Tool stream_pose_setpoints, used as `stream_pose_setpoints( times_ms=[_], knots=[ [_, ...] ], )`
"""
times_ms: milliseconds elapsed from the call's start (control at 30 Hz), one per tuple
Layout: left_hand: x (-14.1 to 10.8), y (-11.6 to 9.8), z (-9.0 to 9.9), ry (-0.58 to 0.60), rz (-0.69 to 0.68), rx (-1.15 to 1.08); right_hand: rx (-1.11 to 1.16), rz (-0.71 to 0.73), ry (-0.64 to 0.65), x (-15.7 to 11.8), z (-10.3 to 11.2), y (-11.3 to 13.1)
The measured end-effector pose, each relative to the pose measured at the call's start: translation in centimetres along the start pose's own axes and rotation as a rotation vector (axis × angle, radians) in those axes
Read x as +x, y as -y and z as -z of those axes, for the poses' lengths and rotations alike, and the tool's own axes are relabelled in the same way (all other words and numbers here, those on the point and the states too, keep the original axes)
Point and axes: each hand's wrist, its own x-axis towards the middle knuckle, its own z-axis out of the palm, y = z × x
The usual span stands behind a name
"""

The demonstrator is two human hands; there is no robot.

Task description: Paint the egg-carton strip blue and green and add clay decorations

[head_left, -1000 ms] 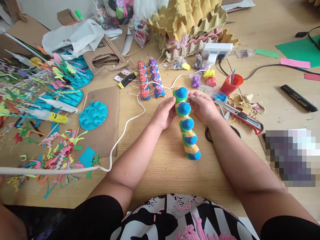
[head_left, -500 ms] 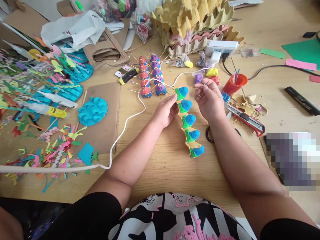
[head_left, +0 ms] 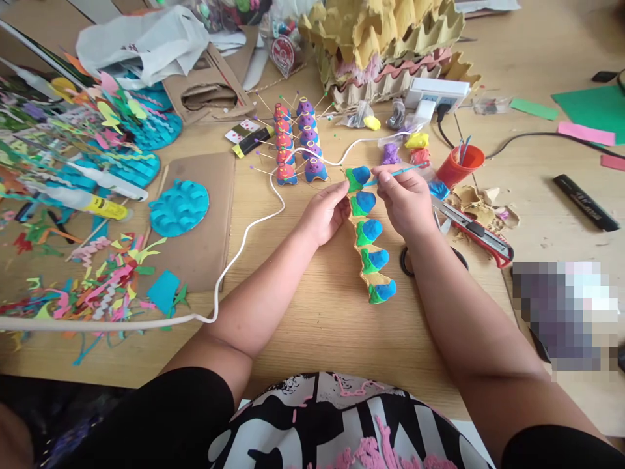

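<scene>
A strip of egg carton runs down the middle of the view, its row of bumps covered in green and blue clay. My left hand grips its upper left edge between thumb and fingers. Pinched in my right hand is a slim blue clay tool; its near end reaches the topmost blue bump. Whether the tip presses into the clay I cannot tell. Beyond my left hand stand a red-topped carton strip and a purple one, with pins sticking out.
A white cable loops across the table left of my arm. Right of my right hand lie a utility knife, carton scraps and an orange cup. Egg trays are stacked behind; paper scraps cover the left.
The blue clay tool now shows between my right fingers, angled toward the top bump; my right hand has turned and lowered slightly. My left hand keeps its hold on the strip.
</scene>
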Motion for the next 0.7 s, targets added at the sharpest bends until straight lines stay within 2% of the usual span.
stream_pose_setpoints(
  times_ms=[233, 467, 700],
  knots=[
    [0.3, 0.2, 0.1, 0.034, -0.017, -0.024, -0.201, 0.136, 0.005, -0.8, -0.7, 0.3],
    [0.3, 0.2, 0.3, 0.053, -0.019, -0.01, -0.489, 0.254, 0.041, -0.7, -0.2, 0.7],
    [0.4, 0.4, 0.6, 0.043, -0.007, -0.012, -0.594, 0.228, 0.02, -0.2, 0.6, 0.2]
  ],
)
